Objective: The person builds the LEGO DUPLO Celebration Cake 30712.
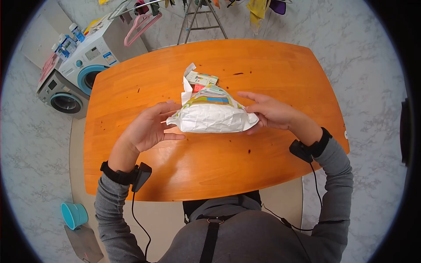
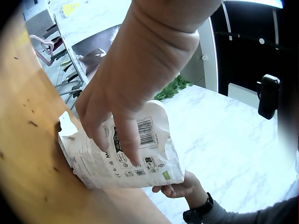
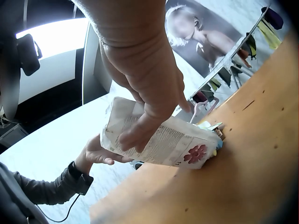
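Observation:
A white, crinkled package [image 1: 215, 118] with a green and yellow printed side lies between both hands, its near end towards the person. The left hand [image 1: 151, 127] is at its left end, fingers spread and fairly straight; in the left wrist view, fingers [image 2: 127, 140] rest on the face with a barcode. The right hand [image 1: 274, 113] holds the right end with bent fingers, its index finger stretched out above. In the right wrist view, fingertips [image 3: 135, 140] lie against a side with small print and a red flower. A small printed box or card [image 1: 201, 78] lies just behind the package.
Small dark marks dot the wooden table [image 1: 280, 79]. Beyond its far left edge stand washing machines [image 1: 94, 55] with bottles on top; a ladder [image 1: 204, 27] and hanging clothes are at the back. A blue bucket [image 1: 74, 215] sits on the floor at lower left.

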`<state>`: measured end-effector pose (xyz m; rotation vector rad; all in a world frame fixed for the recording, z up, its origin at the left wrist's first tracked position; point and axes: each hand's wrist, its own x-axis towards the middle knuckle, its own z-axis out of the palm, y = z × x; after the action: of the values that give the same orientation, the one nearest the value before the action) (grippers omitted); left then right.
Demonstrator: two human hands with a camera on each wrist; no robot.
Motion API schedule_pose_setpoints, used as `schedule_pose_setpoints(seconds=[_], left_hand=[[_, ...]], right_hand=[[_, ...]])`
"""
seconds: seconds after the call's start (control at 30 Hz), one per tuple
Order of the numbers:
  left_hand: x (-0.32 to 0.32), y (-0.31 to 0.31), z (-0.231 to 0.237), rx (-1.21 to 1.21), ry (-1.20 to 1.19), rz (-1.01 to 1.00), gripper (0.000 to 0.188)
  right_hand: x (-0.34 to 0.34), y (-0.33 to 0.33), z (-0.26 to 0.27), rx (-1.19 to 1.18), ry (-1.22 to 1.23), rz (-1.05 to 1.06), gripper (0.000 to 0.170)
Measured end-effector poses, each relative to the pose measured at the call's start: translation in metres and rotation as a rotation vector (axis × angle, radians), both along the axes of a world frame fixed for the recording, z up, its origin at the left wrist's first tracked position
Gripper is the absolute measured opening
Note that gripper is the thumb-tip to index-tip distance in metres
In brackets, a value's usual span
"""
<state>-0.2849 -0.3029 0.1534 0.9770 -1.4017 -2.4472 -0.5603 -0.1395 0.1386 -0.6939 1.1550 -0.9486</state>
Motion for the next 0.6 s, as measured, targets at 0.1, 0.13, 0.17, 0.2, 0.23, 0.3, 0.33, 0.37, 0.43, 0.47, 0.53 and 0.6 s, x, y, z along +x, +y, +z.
schedule_pose_setpoints(seconds=[0.1, 0.13, 0.17, 0.2, 0.23, 0.3, 0.33, 0.37, 0.43, 0.47, 0.53, 0.6], left_hand=[[0.006, -0.003, 0.002, -0.012, 0.004, 0.033, 0.040], [0.007, -0.004, 0.003, -0.006, 0.001, 0.058, 0.037], [0.007, -0.004, 0.004, -0.006, 0.002, 0.058, 0.037], [0.007, -0.003, 0.007, -0.010, 0.022, 0.075, 0.037], [0.007, -0.002, 0.010, -0.014, 0.040, 0.092, 0.038], [0.008, 0.000, 0.019, -0.001, 0.069, 0.101, 0.039], [0.009, 0.000, 0.022, 0.012, 0.100, 0.111, 0.040], [0.011, -0.002, 0.024, 0.012, 0.100, 0.110, 0.040], [0.015, -0.007, 0.029, 0.029, 0.154, 0.081, 0.036], [0.015, -0.005, 0.034, 0.028, 0.153, 0.081, 0.036], [0.014, 0.004, 0.046, -0.016, 0.153, 0.134, 0.035], [0.017, 0.005, 0.051, -0.021, 0.161, 0.148, 0.035]], right_hand=[[-0.004, 0.001, 0.007, 0.006, 0.009, 0.041, 0.071], [-0.004, 0.002, 0.011, 0.006, 0.009, 0.041, 0.071], [-0.003, 0.003, 0.014, -0.006, 0.003, 0.044, 0.070], [-0.004, 0.004, 0.018, -0.017, -0.003, 0.047, 0.070], [-0.003, 0.005, 0.021, -0.016, -0.004, 0.047, 0.070], [-0.003, 0.005, 0.028, -0.035, -0.022, 0.039, 0.064], [-0.003, 0.006, 0.032, -0.034, -0.023, 0.040, 0.064], [-0.003, 0.006, 0.036, -0.048, -0.034, 0.066, 0.063], [-0.006, 0.005, 0.041, -0.064, -0.044, 0.092, 0.061], [-0.008, 0.004, 0.042, -0.077, -0.116, 0.150, 0.062], [-0.008, 0.004, 0.047, -0.090, -0.189, 0.209, 0.063], [-0.006, 0.006, 0.055, -0.116, -0.188, 0.247, 0.062]])
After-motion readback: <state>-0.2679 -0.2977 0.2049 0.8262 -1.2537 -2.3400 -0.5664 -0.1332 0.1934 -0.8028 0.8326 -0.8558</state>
